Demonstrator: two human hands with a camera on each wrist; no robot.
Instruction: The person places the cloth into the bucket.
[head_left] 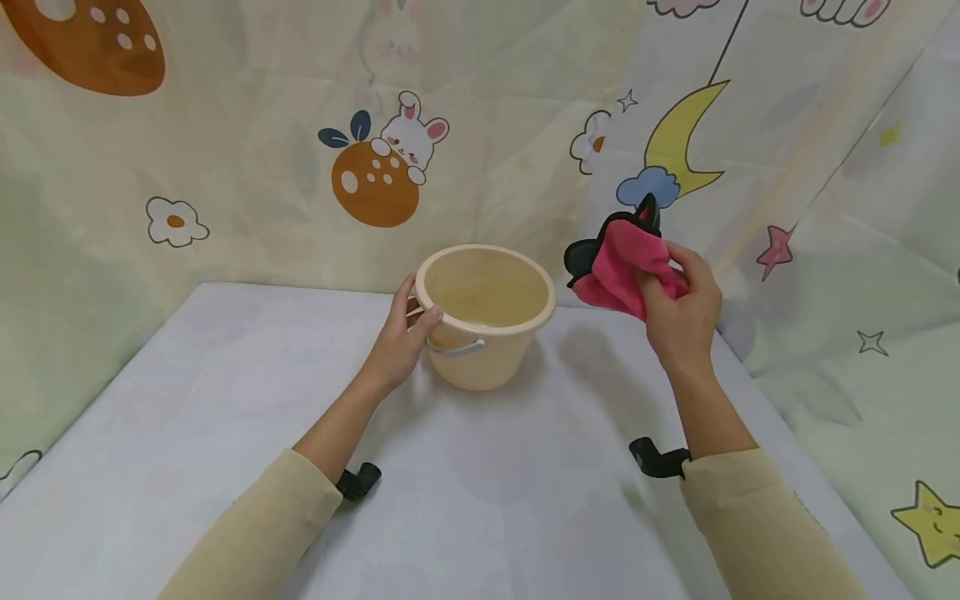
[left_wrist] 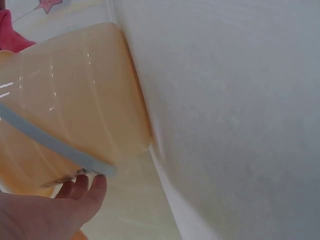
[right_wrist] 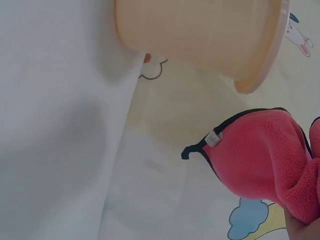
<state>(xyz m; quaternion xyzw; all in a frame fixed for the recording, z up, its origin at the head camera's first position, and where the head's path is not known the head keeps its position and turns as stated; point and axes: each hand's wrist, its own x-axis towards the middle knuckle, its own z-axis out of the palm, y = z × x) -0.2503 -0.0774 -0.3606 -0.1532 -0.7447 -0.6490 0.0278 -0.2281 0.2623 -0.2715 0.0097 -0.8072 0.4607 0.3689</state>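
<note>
A cream plastic bucket [head_left: 487, 367] with a grey-blue handle [head_left: 457, 350] stands on the white table. My left hand [head_left: 401, 337] grips its left side just at the rim, the thumb lying along the near edge. In the left wrist view, fingertips [left_wrist: 97, 187] reach the bucket wall beside the end of the handle. Raised to the right of the bucket, my right hand [head_left: 682, 321] pinches a bunched pink plush cloth [head_left: 626, 267] with black edging. A small white tag [right_wrist: 213, 138] on the cloth's border shows in the right wrist view. The cloth is apart from the bucket.
A white-covered table [head_left: 225, 392] extends around the bucket. Behind it hangs a cream curtain [head_left: 262, 167] printed with rabbits, flowers and a moon. Black wrist mounts [head_left: 660, 458] stick out from both sleeves.
</note>
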